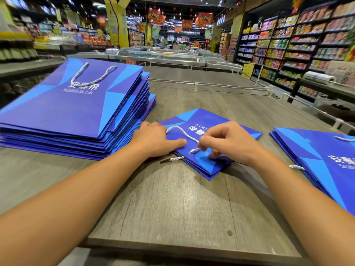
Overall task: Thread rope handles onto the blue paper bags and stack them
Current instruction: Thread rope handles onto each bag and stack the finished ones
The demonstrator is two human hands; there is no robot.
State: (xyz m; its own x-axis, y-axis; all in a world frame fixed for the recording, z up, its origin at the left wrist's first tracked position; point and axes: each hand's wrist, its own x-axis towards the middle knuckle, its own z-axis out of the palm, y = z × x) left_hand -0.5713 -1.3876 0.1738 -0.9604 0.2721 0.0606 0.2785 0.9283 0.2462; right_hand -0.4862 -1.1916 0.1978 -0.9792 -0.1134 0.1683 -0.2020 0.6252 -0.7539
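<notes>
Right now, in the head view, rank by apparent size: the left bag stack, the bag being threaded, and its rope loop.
1. left bag stack
2. bag being threaded, partly covered by both hands
3. rope loop

Grey wood-grain table (172, 204), seen from its near edge. Far left: a tall stack of flat blue paper bags (76, 120), the top one bearing a white rope handle. Centre: a single flat blue bag (209, 120) lying at an angle, a white rope (182, 133) across it. Right edge: a lower pile of blue bags (315, 162), partly out of frame.
</notes>
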